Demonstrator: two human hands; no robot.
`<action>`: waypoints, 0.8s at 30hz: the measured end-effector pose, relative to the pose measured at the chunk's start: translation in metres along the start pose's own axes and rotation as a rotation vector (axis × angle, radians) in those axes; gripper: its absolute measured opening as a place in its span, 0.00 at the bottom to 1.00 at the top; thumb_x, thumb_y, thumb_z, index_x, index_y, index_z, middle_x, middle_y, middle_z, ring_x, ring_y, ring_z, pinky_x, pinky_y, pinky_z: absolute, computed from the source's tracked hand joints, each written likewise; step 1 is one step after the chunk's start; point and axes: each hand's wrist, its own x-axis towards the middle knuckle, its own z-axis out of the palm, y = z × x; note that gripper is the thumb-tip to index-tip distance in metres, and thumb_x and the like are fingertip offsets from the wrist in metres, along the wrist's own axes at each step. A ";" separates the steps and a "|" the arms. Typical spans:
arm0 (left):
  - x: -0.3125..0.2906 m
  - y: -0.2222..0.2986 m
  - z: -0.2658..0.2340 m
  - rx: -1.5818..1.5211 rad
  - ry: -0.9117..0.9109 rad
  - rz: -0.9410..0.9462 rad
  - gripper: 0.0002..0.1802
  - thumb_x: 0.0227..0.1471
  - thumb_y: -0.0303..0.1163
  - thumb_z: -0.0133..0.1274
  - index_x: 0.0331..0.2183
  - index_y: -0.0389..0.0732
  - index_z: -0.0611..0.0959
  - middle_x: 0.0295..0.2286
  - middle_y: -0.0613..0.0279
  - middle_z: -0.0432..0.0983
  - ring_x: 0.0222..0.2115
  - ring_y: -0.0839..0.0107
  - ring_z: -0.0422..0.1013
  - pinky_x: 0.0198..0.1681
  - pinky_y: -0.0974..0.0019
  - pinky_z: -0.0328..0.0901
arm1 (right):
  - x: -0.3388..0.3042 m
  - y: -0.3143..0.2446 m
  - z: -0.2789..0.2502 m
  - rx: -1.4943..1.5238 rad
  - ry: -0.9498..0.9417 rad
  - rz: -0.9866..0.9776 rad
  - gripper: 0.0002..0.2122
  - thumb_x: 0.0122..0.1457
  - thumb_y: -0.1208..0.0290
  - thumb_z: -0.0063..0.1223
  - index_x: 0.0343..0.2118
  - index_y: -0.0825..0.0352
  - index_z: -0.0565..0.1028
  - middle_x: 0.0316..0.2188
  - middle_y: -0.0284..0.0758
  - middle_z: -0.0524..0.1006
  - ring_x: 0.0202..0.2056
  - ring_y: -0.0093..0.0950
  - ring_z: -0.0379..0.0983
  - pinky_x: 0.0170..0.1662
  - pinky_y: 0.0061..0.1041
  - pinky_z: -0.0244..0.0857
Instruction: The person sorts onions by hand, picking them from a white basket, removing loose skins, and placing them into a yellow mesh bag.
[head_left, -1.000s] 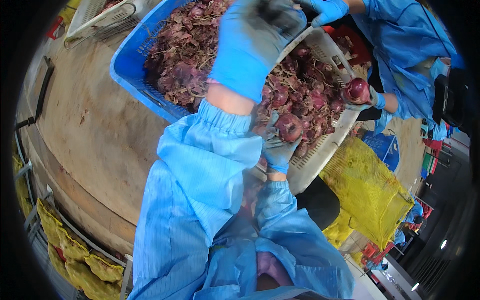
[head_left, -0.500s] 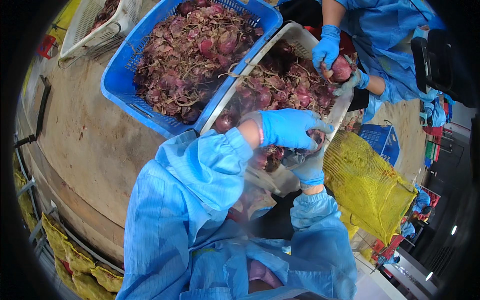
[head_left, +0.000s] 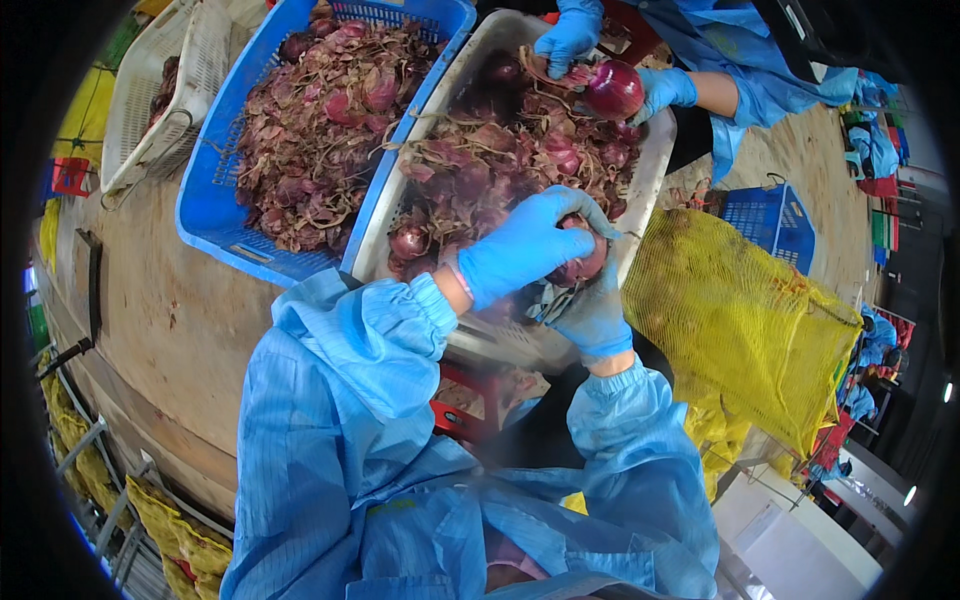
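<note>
A red onion (head_left: pixel 582 262) is held over the near right part of a white crate (head_left: pixel 652 185). My left hand (head_left: pixel 525 245), in a blue glove, wraps over the onion's top and left side. From below and the right, my right hand (head_left: pixel 597 312) grips the same onion; its glove is soiled grey and its fingertips are partly hidden. In the crate under both hands lie loose red onions (head_left: pixel 410 240) amid dry skins and stalks.
Left of the white crate stands a blue crate (head_left: pixel 205 185) heaped with onion skins. Across from me a co-worker's gloved hands (head_left: pixel 665 92) hold a shiny red onion (head_left: pixel 613 90). A yellow mesh sack (head_left: pixel 730 310) and a small blue basket (head_left: pixel 770 222) are at the right.
My onion shows more plainly between my hands, which have turned it up. The co-worker's hands have parted, with skin pulled from their onion. The whole view has shifted a little.
</note>
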 end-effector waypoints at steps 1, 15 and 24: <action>0.001 0.001 0.000 -0.003 0.012 0.004 0.17 0.44 0.27 0.48 0.38 0.37 0.81 0.37 0.61 0.76 0.39 0.73 0.70 0.47 0.69 0.64 | 0.001 -0.002 -0.004 -0.071 -0.058 0.013 0.33 0.58 0.34 0.35 0.56 0.58 0.63 0.51 0.36 0.69 0.48 0.35 0.69 0.47 0.38 0.67; -0.018 0.015 -0.094 -1.208 0.298 -0.056 0.23 0.45 0.38 0.49 0.44 0.37 0.74 0.44 0.53 0.73 0.45 0.58 0.70 0.50 0.52 0.66 | -0.006 -0.033 0.031 -1.318 -0.041 0.035 0.27 0.65 0.48 0.38 0.36 0.73 0.78 0.18 0.33 0.76 0.16 0.18 0.67 0.20 0.16 0.59; -0.059 0.032 -0.165 -1.371 0.742 0.457 0.39 0.55 0.55 0.44 0.57 0.36 0.62 0.55 0.42 0.61 0.56 0.49 0.61 0.56 0.42 0.60 | 0.051 -0.054 -0.023 -1.854 0.389 -0.379 0.24 0.58 0.52 0.50 0.48 0.67 0.74 0.40 0.42 0.79 0.42 0.37 0.77 0.45 0.31 0.69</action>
